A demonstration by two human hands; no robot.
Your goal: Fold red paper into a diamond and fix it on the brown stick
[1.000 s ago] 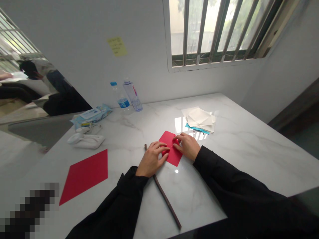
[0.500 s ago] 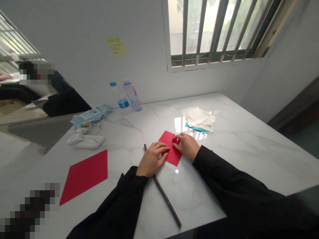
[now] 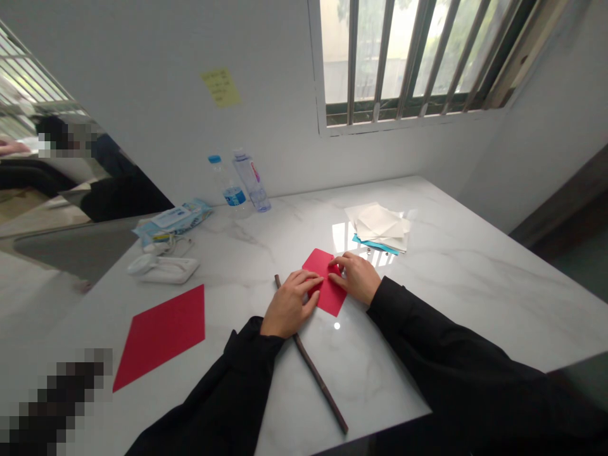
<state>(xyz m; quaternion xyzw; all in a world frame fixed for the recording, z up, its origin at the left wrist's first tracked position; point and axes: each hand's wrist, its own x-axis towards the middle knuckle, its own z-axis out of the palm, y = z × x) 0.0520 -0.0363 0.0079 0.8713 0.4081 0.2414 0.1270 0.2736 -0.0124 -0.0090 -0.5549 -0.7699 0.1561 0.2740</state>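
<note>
A folded red paper (image 3: pixel 327 296) lies on the white marble table (image 3: pixel 451 278) in front of me. My left hand (image 3: pixel 289 303) rests on its left edge, fingers stretched flat along the paper. My right hand (image 3: pixel 357 276) presses the paper's upper right part with curled fingertips. A thin dark stick (image 3: pixel 313 370) lies on the table and passes under my left wrist toward the near edge.
A larger flat red sheet (image 3: pixel 164 332) lies at the left. A stack of white and blue papers (image 3: pixel 380 228) sits behind my hands. Two water bottles (image 3: pixel 242 183), a blue wipes pack (image 3: pixel 175 221) and a white case (image 3: pixel 164 269) stand at the back left.
</note>
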